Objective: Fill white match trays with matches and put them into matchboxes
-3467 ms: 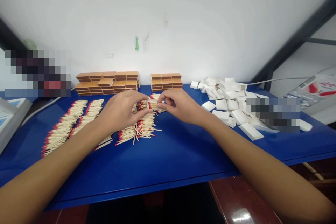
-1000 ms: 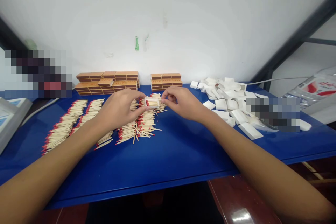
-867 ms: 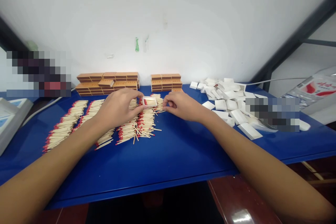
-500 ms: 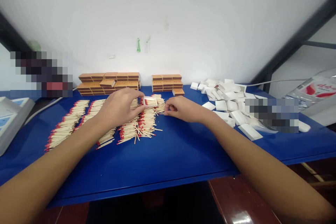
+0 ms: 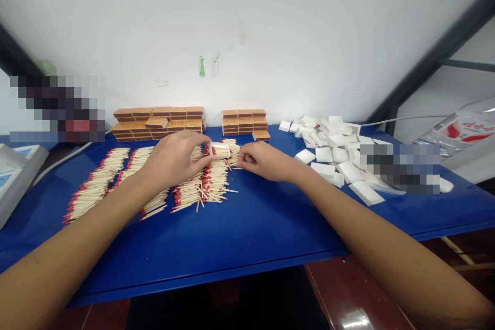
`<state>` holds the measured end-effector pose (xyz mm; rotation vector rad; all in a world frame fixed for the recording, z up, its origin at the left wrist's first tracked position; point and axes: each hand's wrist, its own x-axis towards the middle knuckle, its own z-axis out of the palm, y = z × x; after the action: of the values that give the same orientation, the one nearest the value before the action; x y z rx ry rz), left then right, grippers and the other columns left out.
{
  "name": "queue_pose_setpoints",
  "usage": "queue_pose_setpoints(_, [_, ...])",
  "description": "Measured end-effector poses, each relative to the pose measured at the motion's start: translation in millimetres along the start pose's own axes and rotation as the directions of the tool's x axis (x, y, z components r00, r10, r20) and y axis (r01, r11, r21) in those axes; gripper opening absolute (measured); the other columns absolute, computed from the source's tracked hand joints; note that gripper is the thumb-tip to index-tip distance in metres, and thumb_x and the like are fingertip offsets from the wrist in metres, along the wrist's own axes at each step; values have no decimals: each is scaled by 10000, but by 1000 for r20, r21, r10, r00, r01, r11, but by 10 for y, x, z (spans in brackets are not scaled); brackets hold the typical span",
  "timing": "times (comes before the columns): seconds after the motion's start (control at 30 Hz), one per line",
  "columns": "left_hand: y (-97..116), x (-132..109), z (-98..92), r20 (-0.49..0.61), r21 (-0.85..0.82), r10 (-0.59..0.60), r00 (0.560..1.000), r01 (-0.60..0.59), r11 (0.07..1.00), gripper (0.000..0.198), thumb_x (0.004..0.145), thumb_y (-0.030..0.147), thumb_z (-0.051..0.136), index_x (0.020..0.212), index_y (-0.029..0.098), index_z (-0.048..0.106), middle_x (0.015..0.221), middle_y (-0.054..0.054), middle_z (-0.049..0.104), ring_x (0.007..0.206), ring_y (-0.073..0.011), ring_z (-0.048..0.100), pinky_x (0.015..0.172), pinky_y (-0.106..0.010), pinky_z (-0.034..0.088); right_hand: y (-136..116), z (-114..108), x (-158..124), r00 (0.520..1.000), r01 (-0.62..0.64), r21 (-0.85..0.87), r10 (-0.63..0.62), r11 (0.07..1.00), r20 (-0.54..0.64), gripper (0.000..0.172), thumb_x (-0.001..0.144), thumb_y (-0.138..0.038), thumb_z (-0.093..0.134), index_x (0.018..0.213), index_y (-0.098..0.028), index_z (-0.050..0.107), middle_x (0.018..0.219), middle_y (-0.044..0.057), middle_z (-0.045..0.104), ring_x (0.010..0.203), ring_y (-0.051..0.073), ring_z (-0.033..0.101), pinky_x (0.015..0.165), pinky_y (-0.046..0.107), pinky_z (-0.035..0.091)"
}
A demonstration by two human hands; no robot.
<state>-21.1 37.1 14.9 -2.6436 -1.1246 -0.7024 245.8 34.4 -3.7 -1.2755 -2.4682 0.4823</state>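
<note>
Blue tabletop [image 5: 247,232] spreads across the head view, meeting a pale wall [image 5: 247,20] behind. At far right, a clear plastic bottle [image 5: 460,136] bears a red-and-white label [image 5: 466,126], its lettering too blurred to read; brown matchboxes [image 5: 157,124], stacked along the wall in two groups, carry print too small to make out. The left hand [image 5: 174,157] clamps a white tray [image 5: 224,155] between thumb and fingers, above rows of red-tipped matches [image 5: 215,183], with more matches inside it. The right hand [image 5: 261,161] curls just beside the tray's right end; whether its fingertips pinch anything, I cannot tell. Blue surface runs from the rows to the front edge [image 5: 216,276], and rightward to heaped white boxes [image 5: 334,139].
</note>
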Motion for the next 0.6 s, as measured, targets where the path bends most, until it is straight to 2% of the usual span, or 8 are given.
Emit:
queue_pose_setpoints(0.2, [14, 10, -13, 9, -12, -20, 1000, 20, 1000, 469, 969, 595, 585, 1164, 193, 730, 1177, -129, 766, 1063, -305, 712, 910, -425, 533, -11, -7, 1, 1000, -21, 3, 21, 1000, -15, 99, 926, -195, 616, 851, -172, 677, 747, 13, 632, 645, 127, 489, 629, 280, 301])
queue_pose_setpoints(0.43, [13, 11, -21, 12, 1, -11, 1000, 11, 1000, 471, 975, 592, 582, 1160, 183, 727, 1145, -123, 768, 1034, -298, 712, 883, -418, 540, -4, 63, 18, 1000, 27, -22, -27, 999, -6, 105, 937, -164, 576, 866, -161, 653, 842, 42, 676, 696, 131, 513, 654, 275, 317])
queue_pose_setpoints(0.6, [16, 10, -27, 6, -2, -4, 1000, 4, 1000, 482, 979, 590, 580, 1153, 164, 725, 1125, -127, 769, 1024, -302, 715, 871, -421, 539, 27, -12, -9, 1000, 4, -28, -4, 1000, 9, 95, 933, -185, 587, 851, -177, 633, 773, 20, 647, 645, 128, 494, 626, 282, 314])
